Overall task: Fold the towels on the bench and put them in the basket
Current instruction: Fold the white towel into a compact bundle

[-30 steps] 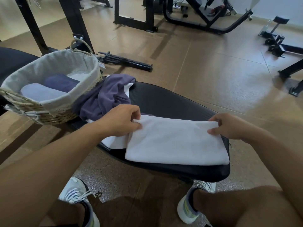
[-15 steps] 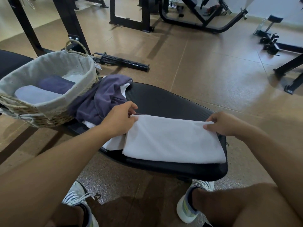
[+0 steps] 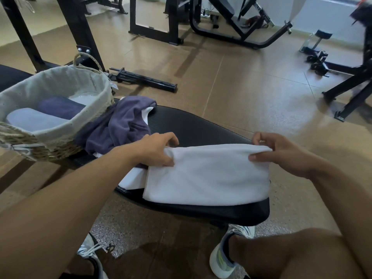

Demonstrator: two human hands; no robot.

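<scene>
Two hands at work over the black padded table (image 3: 201, 125). White towel (image 3: 207, 176) folded flat on its near end, far edge lifted. Basket (image 3: 60, 135) at left, holding folded towels. Purple towel (image 3: 120, 125) crumpled beside it. Left hand (image 3: 155, 150) and right hand (image 3: 281, 152) pinching the white towel's far corners.

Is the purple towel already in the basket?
No, one folded dark towel lies in the basket, but the crumpled purple towel lies on the bench beside it.
</scene>
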